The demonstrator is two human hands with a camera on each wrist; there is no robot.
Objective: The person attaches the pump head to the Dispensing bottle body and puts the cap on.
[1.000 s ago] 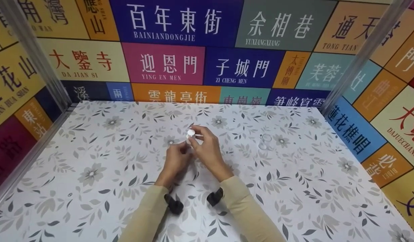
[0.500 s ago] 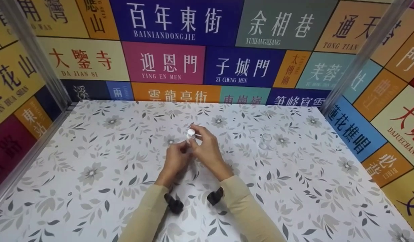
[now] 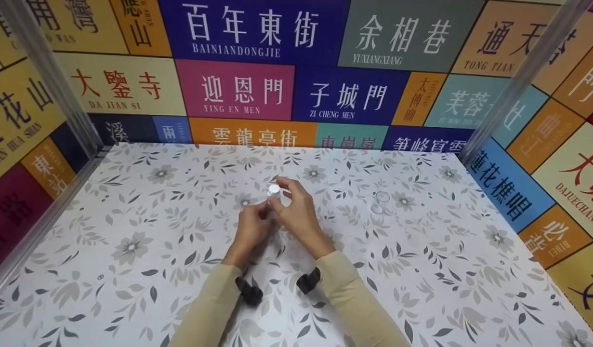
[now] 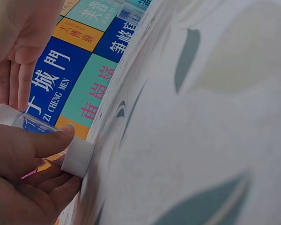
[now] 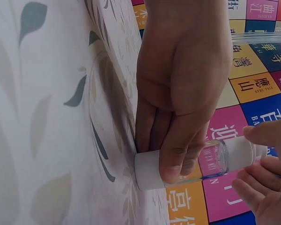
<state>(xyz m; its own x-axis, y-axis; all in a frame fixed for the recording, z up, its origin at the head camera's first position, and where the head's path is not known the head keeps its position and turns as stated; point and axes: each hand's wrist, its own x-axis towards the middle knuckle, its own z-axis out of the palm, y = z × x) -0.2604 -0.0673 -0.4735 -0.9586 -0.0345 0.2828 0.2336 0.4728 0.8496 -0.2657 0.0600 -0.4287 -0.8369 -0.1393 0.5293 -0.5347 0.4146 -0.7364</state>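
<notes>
A small clear bottle (image 5: 213, 159) with a white base (image 5: 149, 169) stands on the table between both hands. The left hand (image 3: 253, 226) grips it low down, thumb on one side and fingers round the other, as the left wrist view shows. At the top, the right hand (image 3: 298, 212) has its thumb and curled fingers on either side of the white cap (image 3: 273, 189). In the right wrist view a narrower white part shows at the cap's outer end, partly covered by the fingers.
A small clear cup-like piece (image 3: 379, 203) stands on the table to the right of the hands. Floral paper covers the table (image 3: 132, 212). Behind it rises a wall of coloured panels (image 3: 233, 91), with clear posts (image 3: 513, 82) at the corners.
The right hand's fingers shift slightly around the cap and the index finger lifts a little away from it. The left hand, bottle and clear piece stay in place.
</notes>
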